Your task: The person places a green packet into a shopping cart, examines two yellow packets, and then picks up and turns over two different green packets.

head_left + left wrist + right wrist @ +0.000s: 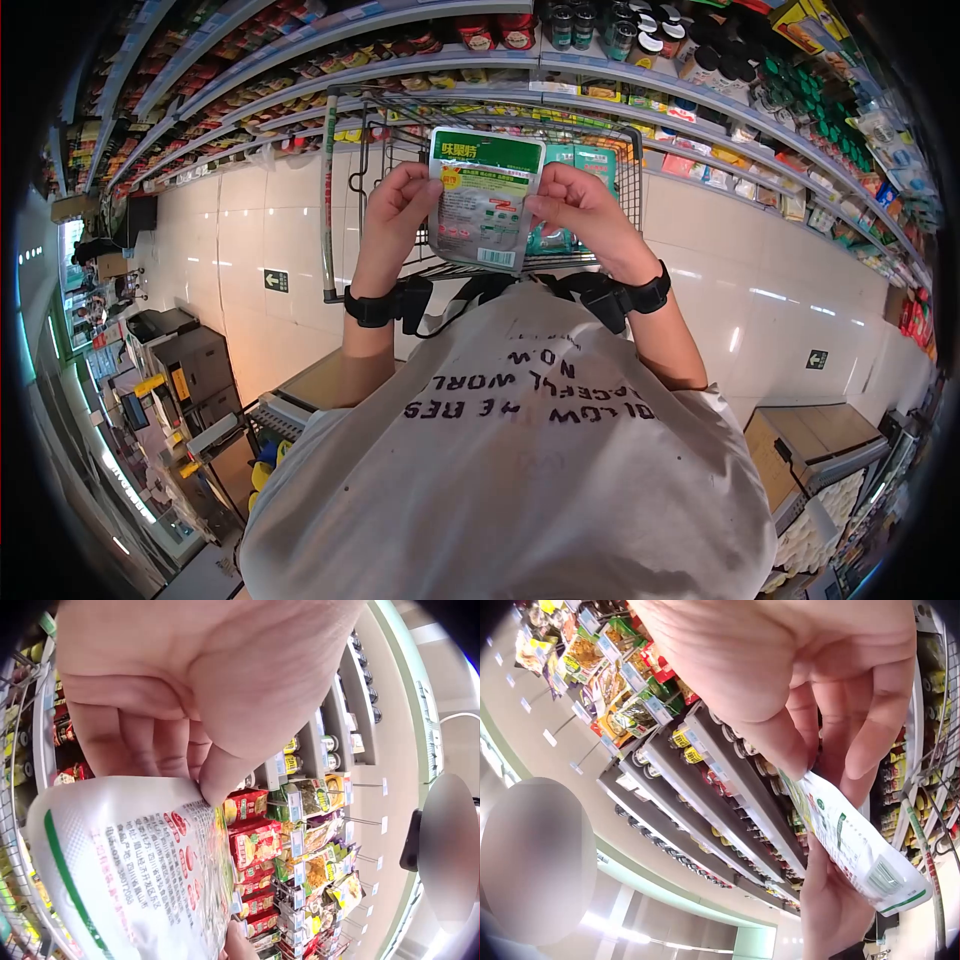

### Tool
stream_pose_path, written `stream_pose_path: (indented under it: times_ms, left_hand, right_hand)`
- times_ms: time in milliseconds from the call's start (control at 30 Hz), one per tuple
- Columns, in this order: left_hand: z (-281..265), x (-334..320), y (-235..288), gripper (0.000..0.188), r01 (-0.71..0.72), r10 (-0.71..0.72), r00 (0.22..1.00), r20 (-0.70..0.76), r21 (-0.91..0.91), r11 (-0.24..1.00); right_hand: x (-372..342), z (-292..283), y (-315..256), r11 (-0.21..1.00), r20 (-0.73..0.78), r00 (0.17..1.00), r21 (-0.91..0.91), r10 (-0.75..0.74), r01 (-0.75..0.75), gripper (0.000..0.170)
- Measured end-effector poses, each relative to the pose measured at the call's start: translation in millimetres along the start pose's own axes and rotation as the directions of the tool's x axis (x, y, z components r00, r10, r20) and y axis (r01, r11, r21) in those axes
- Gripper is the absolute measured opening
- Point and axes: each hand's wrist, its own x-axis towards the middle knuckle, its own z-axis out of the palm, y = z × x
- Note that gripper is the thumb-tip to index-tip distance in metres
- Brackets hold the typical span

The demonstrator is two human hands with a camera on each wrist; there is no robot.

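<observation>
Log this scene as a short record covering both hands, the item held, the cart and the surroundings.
Left hand: pinches one side edge of the packet
Right hand: pinches the opposite edge
Packet: green and silver, barcode side toward the person
Cart: wire, teal packs inside
Shelves: beyond the cart, holding jars and bags
Floor: pale tiles, arrow signs

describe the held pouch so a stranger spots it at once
Start at the grocery shelves, then the wire shopping cart in front of them. Over the cart, the left hand and right hand pinch opposite sides of a pouch. Unlike the teal packages in the cart, it is silver-grey, with a green band across the top and a barcode near the bottom.
</observation>
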Motion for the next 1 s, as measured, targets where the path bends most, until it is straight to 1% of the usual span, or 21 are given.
stream_pose_path:
  times_ms: [67, 100, 200, 333, 367, 400, 467, 500, 533, 600, 633, 667, 733, 800, 867, 1000]
  left_hand:
    - [-15, 4, -5, 0.014, 0.002, -0.002, 1.000, -0.023, 0.018, 1.000]
    - [-22, 5, -7, 0.013, 0.025, -0.025, 0.999, -0.031, 0.006, 1.000]
    - [-38, 8, -5, 0.013, 0.053, -0.052, 0.998, -0.019, 0.037, 0.998]
    - [-54, 9, -7, 0.012, 0.062, -0.061, 0.998, -0.019, 0.046, 0.997]
    - [-57, 10, -10, 0.012, 0.058, -0.056, 0.997, -0.044, 0.050, 0.997]
    - [-61, 10, -11, 0.012, 0.060, -0.058, 0.997, -0.046, 0.040, 0.997]
    - [-63, 10, -10, 0.013, 0.085, -0.084, 0.990, -0.114, 0.003, 0.996]
    - [-66, 10, -11, 0.014, 0.081, -0.086, 0.988, -0.128, -0.039, 0.996]
    - [-69, 11, -15, 0.014, 0.085, -0.091, 0.988, -0.127, -0.046, 0.995]
    - [-79, 17, -29, 0.017, 0.024, -0.072, 0.964, -0.255, -0.188, 0.982]
    - [-85, 18, -30, 0.017, 0.017, -0.072, 0.970, -0.232, -0.230, 0.973]
    - [-88, 18, -32, 0.017, 0.024, -0.080, 0.970, -0.231, -0.237, 0.971]
    - [-92, 22, -35, 0.018, -0.078, -0.022, 0.945, -0.327, -0.288, 0.954]
    - [-100, 25, -39, 0.018, -0.069, -0.030, 0.951, -0.309, -0.303, 0.950]
    - [-103, 27, -41, 0.018, -0.120, 0.018, 0.933, -0.358, -0.264, 0.957]
    - [-103, 28, -39, 0.016, -0.148, 0.011, 0.918, -0.397, -0.317, 0.937]
  right_hand:
    - [12, 10, 11, 0.999, -0.005, 1.000, 0.032, 0.000, 0.001, 0.007]
    - [17, 14, 16, 0.998, -0.003, 1.000, 0.061, 0.000, 0.000, 0.008]
    - [29, 25, 29, 0.995, -0.031, 0.999, 0.095, 0.017, -0.014, 0.009]
    - [40, 44, 28, 0.991, -0.095, 0.992, 0.111, 0.088, -0.077, 0.010]
    - [44, 44, 33, 0.991, -0.090, 0.990, 0.086, 0.108, -0.100, 0.011]
    - [47, 46, 34, 0.991, -0.091, 0.989, 0.079, 0.116, -0.109, 0.011]
    - [52, 49, 35, 0.992, -0.056, 0.991, 0.047, 0.117, -0.115, 0.013]
    - [53, 52, 34, 0.992, -0.048, 0.992, 0.058, 0.118, -0.115, 0.018]
    - [54, 56, 31, 0.991, -0.051, 0.991, 0.055, 0.125, -0.122, 0.018]
    - [57, 62, 23, 0.991, 0.015, 0.992, 0.044, 0.122, -0.123, 0.024]
    - [60, 61, 24, 0.993, 0.042, 0.992, 0.002, 0.116, -0.117, 0.028]
    - [64, 60, 27, 0.992, 0.039, 0.991, 0.002, 0.125, -0.126, 0.028]
    - [72, 57, 33, 0.985, -0.021, 0.991, -0.113, 0.131, -0.132, 0.028]
    - [75, 51, 37, 0.985, -0.032, 0.989, -0.087, 0.144, -0.146, 0.028]
    - [79, 47, 42, 0.981, -0.094, 0.980, -0.078, 0.173, -0.180, 0.026]
    - [79, 45, 48, 0.975, -0.148, 0.967, -0.052, 0.206, -0.215, 0.025]
